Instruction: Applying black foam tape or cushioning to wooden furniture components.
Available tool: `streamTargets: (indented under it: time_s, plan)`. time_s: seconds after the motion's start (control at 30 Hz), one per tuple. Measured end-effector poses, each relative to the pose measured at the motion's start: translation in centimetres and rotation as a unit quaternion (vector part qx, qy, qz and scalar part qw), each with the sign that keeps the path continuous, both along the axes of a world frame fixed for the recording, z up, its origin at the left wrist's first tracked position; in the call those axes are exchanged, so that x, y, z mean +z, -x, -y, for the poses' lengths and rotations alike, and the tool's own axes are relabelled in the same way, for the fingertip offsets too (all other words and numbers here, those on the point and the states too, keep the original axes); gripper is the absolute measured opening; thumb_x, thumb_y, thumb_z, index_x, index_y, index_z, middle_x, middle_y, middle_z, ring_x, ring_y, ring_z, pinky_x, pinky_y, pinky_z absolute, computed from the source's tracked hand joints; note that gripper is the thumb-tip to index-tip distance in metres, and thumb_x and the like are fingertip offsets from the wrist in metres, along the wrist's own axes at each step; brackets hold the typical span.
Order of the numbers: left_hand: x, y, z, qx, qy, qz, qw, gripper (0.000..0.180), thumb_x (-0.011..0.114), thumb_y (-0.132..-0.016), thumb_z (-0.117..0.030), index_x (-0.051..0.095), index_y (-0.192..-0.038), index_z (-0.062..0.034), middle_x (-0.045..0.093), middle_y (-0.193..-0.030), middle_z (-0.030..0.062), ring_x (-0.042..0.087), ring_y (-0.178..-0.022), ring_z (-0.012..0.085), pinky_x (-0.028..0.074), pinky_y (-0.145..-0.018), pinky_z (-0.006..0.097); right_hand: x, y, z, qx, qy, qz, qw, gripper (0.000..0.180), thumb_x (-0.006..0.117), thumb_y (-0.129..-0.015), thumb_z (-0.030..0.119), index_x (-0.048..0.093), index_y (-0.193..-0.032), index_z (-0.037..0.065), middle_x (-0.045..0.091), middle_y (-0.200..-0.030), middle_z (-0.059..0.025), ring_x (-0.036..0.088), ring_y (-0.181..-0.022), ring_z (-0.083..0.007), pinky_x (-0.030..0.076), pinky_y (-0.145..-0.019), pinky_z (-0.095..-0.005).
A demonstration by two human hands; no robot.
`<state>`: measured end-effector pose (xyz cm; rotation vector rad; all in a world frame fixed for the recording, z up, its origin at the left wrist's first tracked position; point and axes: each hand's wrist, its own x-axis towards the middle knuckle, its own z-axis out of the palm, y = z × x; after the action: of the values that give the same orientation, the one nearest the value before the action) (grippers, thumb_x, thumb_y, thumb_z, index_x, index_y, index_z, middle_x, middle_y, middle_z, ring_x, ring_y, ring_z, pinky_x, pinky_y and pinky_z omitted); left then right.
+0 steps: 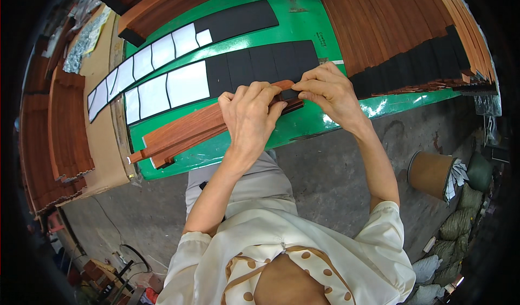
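Note:
A reddish-brown wooden strip lies slantwise along the near edge of the green-topped table, with another narrow strip against its near side. My left hand is closed over the upper strip near its right end, thumb on the near side. My right hand pinches that right end between thumb and fingertips; a small dark patch shows just below, partly covered by the fingers. Just beyond my hands lies a black sheet cut into pieces, its left part showing white backing.
Farther back lies a second black sheet with white backing. Wooden strips with black ends are stacked at the right, and more wooden pieces stand at the left on cardboard. A brown drum and sacks stand on the floor.

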<state>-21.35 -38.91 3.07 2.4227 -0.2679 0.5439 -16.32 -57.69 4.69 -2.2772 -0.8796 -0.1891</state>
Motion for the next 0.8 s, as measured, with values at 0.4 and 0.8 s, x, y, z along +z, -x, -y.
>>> streamTargets:
  time_s: [0.4, 0.8]
  plan:
    - [0.1, 0.0, 0.0, -0.014, 0.011, 0.008, 1.0, 0.021, 0.076, -0.069, -0.016, 0.069, -0.088, -0.0109, 0.064, -0.085, -0.003, 0.054, -0.076, 0.0155, 0.029, -0.073, 0.035, -0.2, 0.1, -0.1, 0.001, -0.009, 0.018, 1.0, 0.022, 0.074, -0.068, 0.008, 0.07, -0.09, 0.009, 0.062, -0.085, 0.0005, 0.054, -0.085, -0.02, 0.047, -0.072, -0.0331]
    - [-0.4, 0.0, -0.2, -0.02, -0.03, 0.049, 0.998, 0.018, 0.076, -0.072, -0.019, 0.069, -0.086, -0.0095, 0.063, -0.081, -0.0025, 0.053, -0.071, 0.0151, 0.03, -0.069, 0.033, -1.8, 0.6, 1.7, -0.057, -0.111, -0.09, 0.988, 0.028, 0.074, -0.074, 0.01, 0.069, -0.101, 0.006, 0.065, -0.097, -0.007, 0.059, -0.093, -0.0215, 0.047, -0.08, -0.0328]
